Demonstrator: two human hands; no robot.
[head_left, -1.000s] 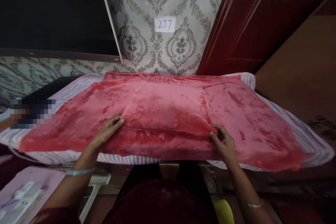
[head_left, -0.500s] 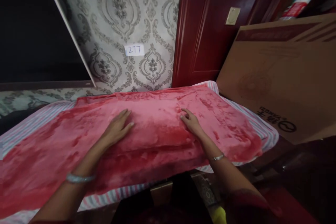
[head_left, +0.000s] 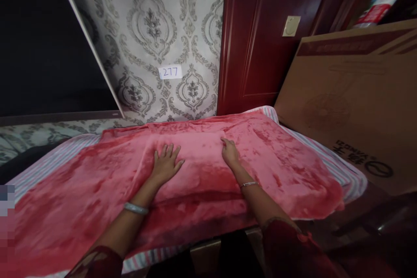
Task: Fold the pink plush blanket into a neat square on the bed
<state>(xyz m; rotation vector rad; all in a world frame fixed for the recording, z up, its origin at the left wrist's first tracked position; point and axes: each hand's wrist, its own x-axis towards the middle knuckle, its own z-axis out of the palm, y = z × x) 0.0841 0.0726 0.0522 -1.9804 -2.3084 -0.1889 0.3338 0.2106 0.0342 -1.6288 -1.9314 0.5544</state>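
Observation:
A pink-red plush blanket [head_left: 286, 169] lies spread over a striped cloth [head_left: 350, 178], with a smoother, raised rectangular area in its middle. What lies under this raised part is hidden. My left hand [head_left: 164, 165] rests flat on the left side of the raised part, its fingers spread. At the right edge of that part is my right hand [head_left: 230, 153], with its fingers curled in and the index fingertip at the blanket's fold. It looks like a pinch on the plush, though the thumb is mostly hidden.
A large cardboard box [head_left: 352, 95] leans at the right, with a plastic bottle [head_left: 381, 6] behind its top. A dark screen [head_left: 48, 43] stands at the left. Behind are patterned wallpaper with a paper label [head_left: 170, 72] and a dark red door panel [head_left: 250, 34].
My left hand has moved right and forward onto the raised part, and its fingers have spread. My right hand's fingers have curled in at the right edge. The view has shifted slightly.

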